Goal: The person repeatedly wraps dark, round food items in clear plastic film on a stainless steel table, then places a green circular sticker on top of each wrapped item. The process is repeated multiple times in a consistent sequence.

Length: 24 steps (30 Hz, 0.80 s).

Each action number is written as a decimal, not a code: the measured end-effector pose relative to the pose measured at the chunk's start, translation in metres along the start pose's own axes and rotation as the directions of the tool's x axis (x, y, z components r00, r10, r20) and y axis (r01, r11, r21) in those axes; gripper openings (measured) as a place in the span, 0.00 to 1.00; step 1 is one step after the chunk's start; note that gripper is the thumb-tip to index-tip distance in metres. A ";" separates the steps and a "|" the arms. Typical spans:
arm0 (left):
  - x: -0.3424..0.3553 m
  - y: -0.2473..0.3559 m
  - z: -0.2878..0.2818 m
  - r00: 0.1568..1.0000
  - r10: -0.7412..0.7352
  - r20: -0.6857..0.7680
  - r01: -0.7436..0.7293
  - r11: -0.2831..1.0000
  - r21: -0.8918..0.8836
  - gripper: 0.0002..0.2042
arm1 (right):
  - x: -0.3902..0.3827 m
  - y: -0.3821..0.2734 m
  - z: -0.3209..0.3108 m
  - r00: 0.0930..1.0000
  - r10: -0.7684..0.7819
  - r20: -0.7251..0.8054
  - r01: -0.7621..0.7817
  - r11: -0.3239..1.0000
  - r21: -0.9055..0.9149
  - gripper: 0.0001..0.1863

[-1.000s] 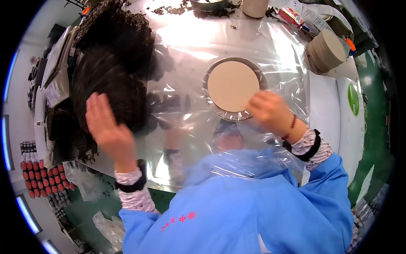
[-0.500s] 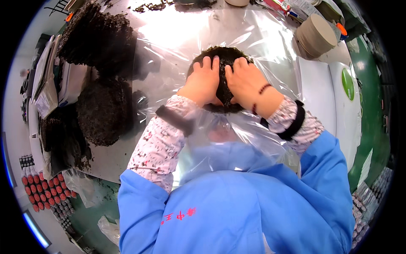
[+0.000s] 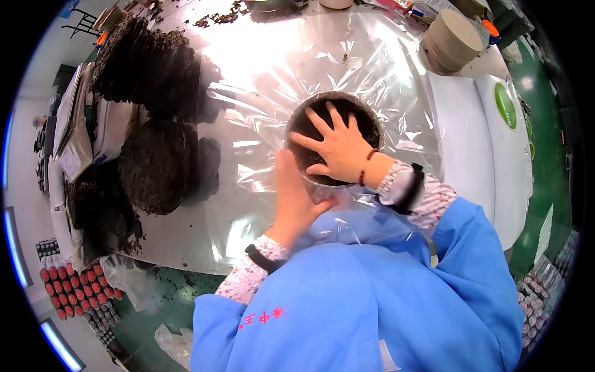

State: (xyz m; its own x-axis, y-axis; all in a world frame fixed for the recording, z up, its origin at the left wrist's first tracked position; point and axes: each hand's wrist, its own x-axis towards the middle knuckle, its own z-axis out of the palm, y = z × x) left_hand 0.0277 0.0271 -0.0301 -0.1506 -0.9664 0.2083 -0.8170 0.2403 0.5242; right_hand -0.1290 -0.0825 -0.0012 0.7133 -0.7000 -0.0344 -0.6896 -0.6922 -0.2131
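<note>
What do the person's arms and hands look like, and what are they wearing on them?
Both the left hand and right hand are gloveless. The arms have wide, plain blue outer sleeves, with pale, pink-patterned inner sleeves poking out. A black band goes around each forearm near the wrist. The right wrist also wears a dark reddish beaded bracelet.

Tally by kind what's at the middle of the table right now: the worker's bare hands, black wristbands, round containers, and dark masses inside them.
Bare hands: 2, the left hand and the right hand
Black wristbands: 2, one on the left arm, one on the right
Round container: 1
Dark mass inside: 1
Total: 6
</note>
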 end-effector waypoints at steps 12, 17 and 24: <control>-0.004 -0.112 -0.174 0.883 -0.067 -0.465 0.319 0.813 0.488 0.29 | 0.001 -0.002 0.019 0.991 0.074 0.109 -0.060 0.990 -0.128 0.39; -0.041 -0.164 -0.213 0.884 -0.369 -0.287 0.456 0.815 0.358 0.30 | -0.015 -0.028 -0.063 0.894 0.123 0.432 -0.150 0.988 0.028 0.29; 0.018 -0.069 -0.225 0.772 0.243 -0.587 0.169 0.812 0.559 0.17 | -0.075 0.002 0.001 0.980 -0.078 -0.181 0.093 0.993 0.074 0.25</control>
State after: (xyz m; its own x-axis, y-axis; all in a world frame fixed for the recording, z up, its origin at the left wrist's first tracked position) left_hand 0.2070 0.0136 0.1233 0.0118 -0.6346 0.7728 -0.9998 -0.0196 -0.0008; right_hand -0.1834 -0.0310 -0.0001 0.7304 -0.6641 0.1599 -0.6093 -0.7392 -0.2868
